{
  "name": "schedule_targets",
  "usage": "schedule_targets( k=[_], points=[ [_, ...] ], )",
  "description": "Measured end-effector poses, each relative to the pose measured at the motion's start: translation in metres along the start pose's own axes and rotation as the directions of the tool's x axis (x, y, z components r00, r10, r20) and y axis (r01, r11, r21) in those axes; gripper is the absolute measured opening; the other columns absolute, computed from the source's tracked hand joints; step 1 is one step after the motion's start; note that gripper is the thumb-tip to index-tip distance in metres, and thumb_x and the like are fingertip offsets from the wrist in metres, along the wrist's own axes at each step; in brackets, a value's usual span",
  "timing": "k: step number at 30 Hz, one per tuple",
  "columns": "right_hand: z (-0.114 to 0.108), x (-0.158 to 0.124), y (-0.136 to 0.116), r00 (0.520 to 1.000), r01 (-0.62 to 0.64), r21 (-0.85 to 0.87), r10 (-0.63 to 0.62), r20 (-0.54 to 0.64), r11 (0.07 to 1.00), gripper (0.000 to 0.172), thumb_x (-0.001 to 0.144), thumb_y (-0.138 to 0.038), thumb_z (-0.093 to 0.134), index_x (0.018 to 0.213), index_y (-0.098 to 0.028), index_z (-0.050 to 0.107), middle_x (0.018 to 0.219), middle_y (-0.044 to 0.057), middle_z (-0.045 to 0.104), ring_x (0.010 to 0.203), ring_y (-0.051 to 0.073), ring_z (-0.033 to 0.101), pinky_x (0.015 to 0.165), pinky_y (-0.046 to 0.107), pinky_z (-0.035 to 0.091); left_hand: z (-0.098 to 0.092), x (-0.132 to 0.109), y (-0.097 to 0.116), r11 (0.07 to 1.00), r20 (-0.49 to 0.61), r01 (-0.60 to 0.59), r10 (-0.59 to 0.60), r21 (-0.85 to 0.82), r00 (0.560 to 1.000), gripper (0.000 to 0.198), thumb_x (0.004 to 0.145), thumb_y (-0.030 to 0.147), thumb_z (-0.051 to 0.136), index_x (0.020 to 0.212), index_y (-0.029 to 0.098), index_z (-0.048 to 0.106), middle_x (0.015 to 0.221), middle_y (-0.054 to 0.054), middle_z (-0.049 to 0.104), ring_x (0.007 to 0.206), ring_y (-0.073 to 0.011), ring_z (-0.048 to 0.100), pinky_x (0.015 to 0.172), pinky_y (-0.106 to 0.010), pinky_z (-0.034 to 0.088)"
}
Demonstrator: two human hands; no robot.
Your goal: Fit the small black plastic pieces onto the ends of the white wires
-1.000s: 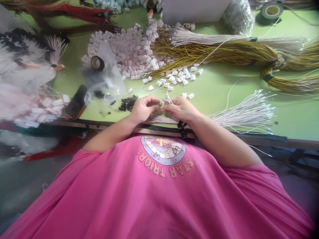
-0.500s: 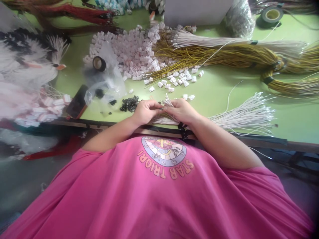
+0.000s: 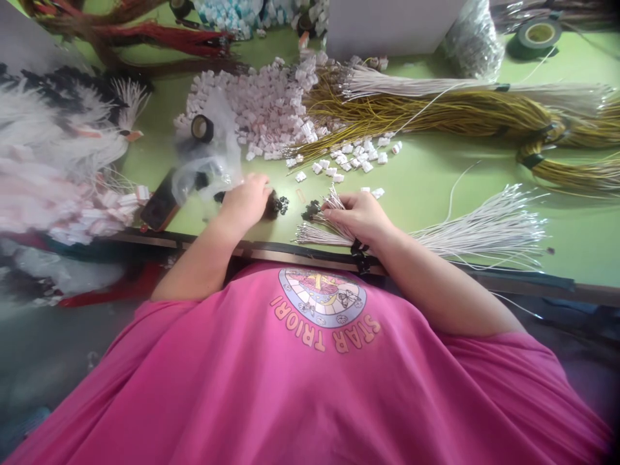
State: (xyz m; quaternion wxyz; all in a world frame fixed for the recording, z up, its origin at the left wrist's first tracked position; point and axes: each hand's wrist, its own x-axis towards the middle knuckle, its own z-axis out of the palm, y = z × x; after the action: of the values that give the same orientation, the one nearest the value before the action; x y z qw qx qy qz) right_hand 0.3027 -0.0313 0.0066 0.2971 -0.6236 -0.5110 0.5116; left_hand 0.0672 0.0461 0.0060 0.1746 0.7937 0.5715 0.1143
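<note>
My right hand (image 3: 361, 214) is closed around a bundle of thin white wires (image 3: 322, 234), its thumb and fingers pinching several ends that poke up. Small black connectors (image 3: 310, 209) cluster at the fingertips, beside the held wires. My left hand (image 3: 246, 201) is over a pile of small black connectors (image 3: 279, 205). Its fingers are loosely bent and partly apart, with nothing visible in them; the fingertips are partly hidden. Black tape (image 3: 359, 248) wraps the wire bundle below my right wrist, and the wires' other ends (image 3: 504, 223) fan out to the right.
White connectors (image 3: 264, 106) are heaped behind my hands, with a black tape roll (image 3: 202, 128) and a clear plastic bag (image 3: 225, 152) to their left. Yellow wire bundles (image 3: 450, 113) lie at the back right. A dark phone-like object (image 3: 161, 200) rests near the table edge.
My left hand has parted from my right and moved left to the black connector pile. My right hand stays on the white wires, and black connectors now show beside its fingertips.
</note>
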Motion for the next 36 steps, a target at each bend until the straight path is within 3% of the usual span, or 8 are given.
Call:
schedule_targets(
  k=[3,8,12,18,22,28,33,36],
  points=[
    [0.000,-0.001,-0.001,1.000,-0.006,0.046,0.005,0.015,0.999,0.028,0.065,-0.035,0.062,0.081,-0.012,0.068,0.064,0.000,0.057,0.059,0.012,0.049,0.060,0.027,0.038,0.007,0.007,-0.013,0.998,0.056,0.053,-0.053,0.016,0.997,0.016,0.081,0.033,0.053,0.086,0.021,0.062,0.091,-0.009,0.056,0.079,-0.0226,0.055,0.075,-0.036,0.041],
    [0.001,-0.003,-0.002,1.000,-0.008,0.053,0.008,-0.003,0.999,0.019,0.067,-0.031,0.057,0.071,-0.013,0.062,0.057,-0.003,0.048,0.056,0.010,0.044,0.057,0.025,0.035,0.011,0.013,-0.013,0.994,0.147,0.052,-0.037,-0.097,0.988,0.009,0.078,0.028,0.055,0.082,0.023,0.061,0.095,-0.007,0.057,0.078,-0.0198,0.052,0.079,-0.036,0.039],
    [0.002,-0.002,-0.002,1.000,-0.006,0.048,0.006,-0.005,0.999,0.011,0.065,-0.025,0.054,0.062,-0.015,0.056,0.053,-0.004,0.042,0.052,0.008,0.039,0.053,0.024,0.031,0.010,0.014,-0.012,0.989,0.146,0.049,-0.029,-0.137,0.989,0.006,0.076,0.028,0.058,0.079,0.022,0.057,0.089,-0.006,0.056,0.077,-0.0194,0.052,0.079,-0.036,0.040],
    [0.003,0.000,0.002,0.999,-0.045,0.151,0.040,0.036,0.987,0.018,0.065,-0.032,0.061,0.068,-0.014,0.061,0.056,-0.002,0.049,0.053,0.009,0.043,0.053,0.025,0.034,0.009,0.012,-0.013,0.973,0.127,0.108,-0.083,-0.204,0.988,0.017,0.070,0.034,0.067,0.080,0.022,0.058,0.087,-0.006,0.058,0.073,-0.0192,0.053,0.072,-0.035,0.041],
    [0.002,0.001,0.003,0.998,-0.062,0.141,0.057,0.037,0.988,0.017,0.066,-0.030,0.059,0.070,-0.014,0.063,0.057,0.000,0.053,0.053,0.010,0.046,0.052,0.025,0.035,-0.001,0.001,0.003,0.947,0.089,0.030,-0.001,-0.321,0.996,0.016,0.071,0.030,0.066,0.083,0.022,0.060,0.085,-0.004,0.061,0.073,-0.0164,0.054,0.072,-0.032,0.042],
    [0.002,0.001,0.001,0.999,0.047,-0.001,-0.047,0.007,0.999,0.018,0.069,-0.029,0.054,0.073,-0.014,0.063,0.060,-0.001,0.053,0.058,0.010,0.046,0.058,0.025,0.037,0.000,-0.018,0.046,0.842,0.170,-0.092,0.213,-0.532,0.962,0.020,0.078,0.036,0.060,0.082,0.017,0.059,0.077,-0.002,0.062,0.070,-0.0128,0.055,0.070,-0.027,0.043],
    [0.002,0.000,-0.001,0.996,0.085,0.018,-0.086,0.004,0.996,0.012,0.067,-0.026,0.054,0.065,-0.014,0.055,0.057,-0.003,0.044,0.057,0.009,0.041,0.055,0.024,0.033,0.020,-0.012,0.055,0.801,0.147,-0.052,0.173,-0.597,0.974,0.017,0.075,0.032,0.063,0.081,0.017,0.061,0.076,-0.001,0.064,0.069,-0.0125,0.056,0.071,-0.027,0.044],
    [0.002,-0.001,-0.001,0.998,0.064,0.047,-0.064,0.000,0.997,0.013,0.066,-0.027,0.055,0.062,-0.014,0.052,0.055,-0.004,0.040,0.054,0.008,0.037,0.053,0.024,0.031,0.030,-0.007,0.052,0.702,0.197,0.046,0.135,-0.711,0.971,0.022,0.069,0.031,0.069,0.083,0.015,0.063,0.080,-0.003,0.066,0.073,-0.0137,0.060,0.074,-0.029,0.047]
  ],
)
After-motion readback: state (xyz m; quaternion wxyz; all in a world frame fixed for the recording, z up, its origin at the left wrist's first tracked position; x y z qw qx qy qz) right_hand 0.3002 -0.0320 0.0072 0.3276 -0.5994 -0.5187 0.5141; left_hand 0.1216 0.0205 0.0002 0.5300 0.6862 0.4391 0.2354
